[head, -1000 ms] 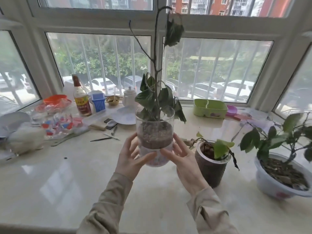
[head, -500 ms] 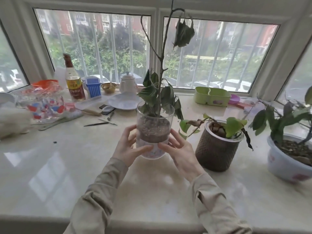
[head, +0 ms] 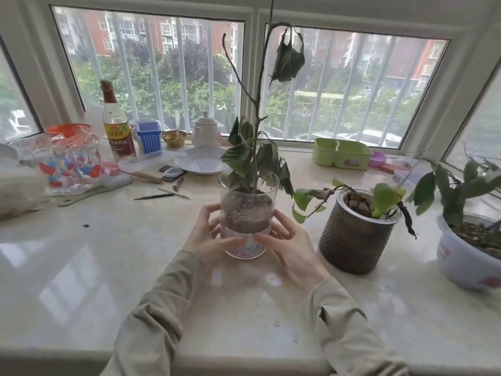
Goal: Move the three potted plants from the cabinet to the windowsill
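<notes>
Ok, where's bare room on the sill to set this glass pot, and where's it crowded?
Widest bare patch: the near-left sill, from the plastic bag to the front edge, left of the left hand. A narrow gap separates the glass pot from the brown mesh pot. Crowded: back left, around the bottle, plate and tools.

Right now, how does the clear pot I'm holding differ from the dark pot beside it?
The clear pot shows its soil; the dark pot is opaque, textured. The clear pot's plant stands tall; the dark pot's trails sideways. Your left hand and right hand hold the clear pot; the dark pot stands untouched. Both are upright.
</notes>
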